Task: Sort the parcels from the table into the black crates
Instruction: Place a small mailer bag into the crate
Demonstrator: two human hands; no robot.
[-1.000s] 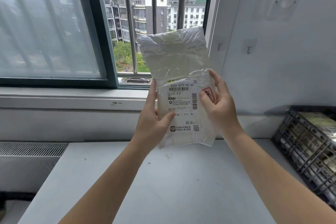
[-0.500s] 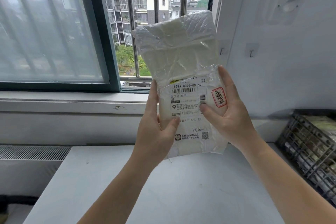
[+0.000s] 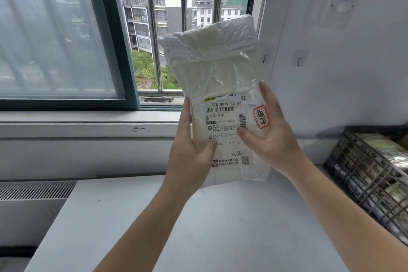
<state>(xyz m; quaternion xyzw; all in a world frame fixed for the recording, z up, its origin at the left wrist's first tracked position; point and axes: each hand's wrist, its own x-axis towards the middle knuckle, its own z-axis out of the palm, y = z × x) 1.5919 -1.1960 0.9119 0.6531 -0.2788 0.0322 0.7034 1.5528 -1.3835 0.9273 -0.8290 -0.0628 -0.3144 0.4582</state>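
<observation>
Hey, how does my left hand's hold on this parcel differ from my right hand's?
The left hand grips the parcel at its left edge, lower down; the right hand grips its right edge, higher up. The left thumb lies by G079 on the label; the right thumb lies under the small barcode, beside the red stamp. Both pinch the same parcel, thumb in front, fingers behind, holding it upright above the table.
</observation>
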